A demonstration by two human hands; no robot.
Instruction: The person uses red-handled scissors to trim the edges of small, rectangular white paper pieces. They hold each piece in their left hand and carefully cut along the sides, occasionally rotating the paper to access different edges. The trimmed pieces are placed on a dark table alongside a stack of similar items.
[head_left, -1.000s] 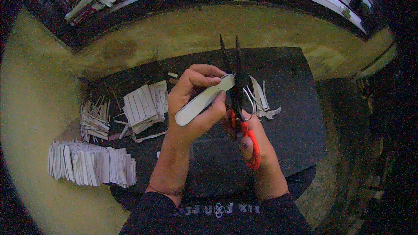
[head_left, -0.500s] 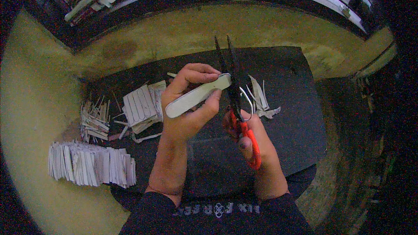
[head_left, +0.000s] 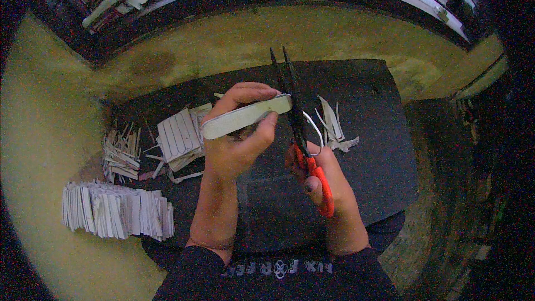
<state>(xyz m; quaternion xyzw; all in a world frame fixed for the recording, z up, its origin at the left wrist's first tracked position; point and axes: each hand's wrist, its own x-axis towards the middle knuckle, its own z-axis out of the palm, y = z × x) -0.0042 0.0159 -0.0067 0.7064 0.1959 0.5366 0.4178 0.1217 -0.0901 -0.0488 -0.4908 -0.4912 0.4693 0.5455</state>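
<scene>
My left hand (head_left: 241, 128) pinches a long pale strip with rounded ends (head_left: 239, 118), thumb on the near side and fingers on the far side. Its right end lies against the dark blades of a pair of scissors (head_left: 295, 106). Around the orange handles of these scissors my right hand (head_left: 320, 175) is closed, and the blade tips point away from me, slightly apart. A thin white curled offcut (head_left: 316, 128) hangs beside the blades, just above my right hand.
On the dark table (head_left: 368, 184), white scraps (head_left: 332, 125) lie right of the scissors. To the left are flat white sheets with rounded outlines (head_left: 177, 134) and a heap of thin offcuts (head_left: 121, 153). Stacked white strips (head_left: 117, 209) stand at the near left. A wall and window are behind.
The left hand and the pale strip have shifted slightly left, and the strip has turned a little flatter. The scissor blades have tilted slightly left, with the tips still apart.
</scene>
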